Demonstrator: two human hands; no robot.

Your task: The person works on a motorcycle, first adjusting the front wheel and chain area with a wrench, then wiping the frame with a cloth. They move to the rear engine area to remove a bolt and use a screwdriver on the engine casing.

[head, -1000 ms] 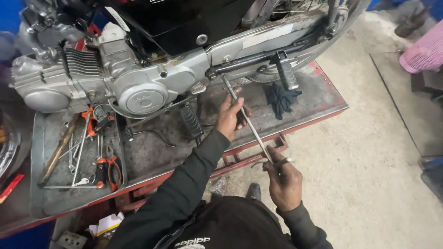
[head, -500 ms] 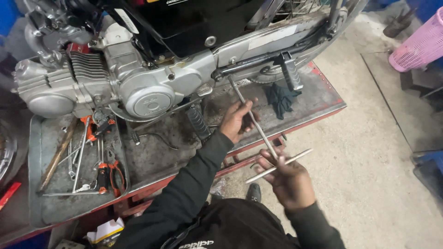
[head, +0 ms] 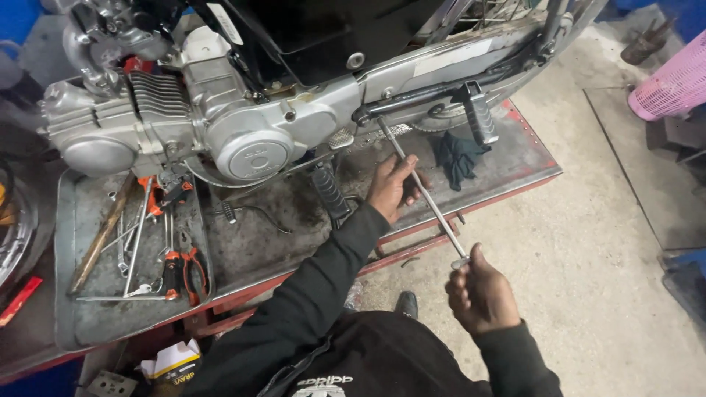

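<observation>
T-handle wrench, socket end set under the motorcycle engine by the footpeg, is steadied mid-shaft by the closed left hand; its crossbar, half a second ago angled out, is now enclosed by the right hand, so turning appears underway

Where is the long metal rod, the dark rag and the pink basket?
long metal rod [head: 432, 207], head view, middle of its shaft.
dark rag [head: 457, 156], head view, centre of the crumpled cloth.
pink basket [head: 673, 82], head view, its ribbed side wall.
</observation>
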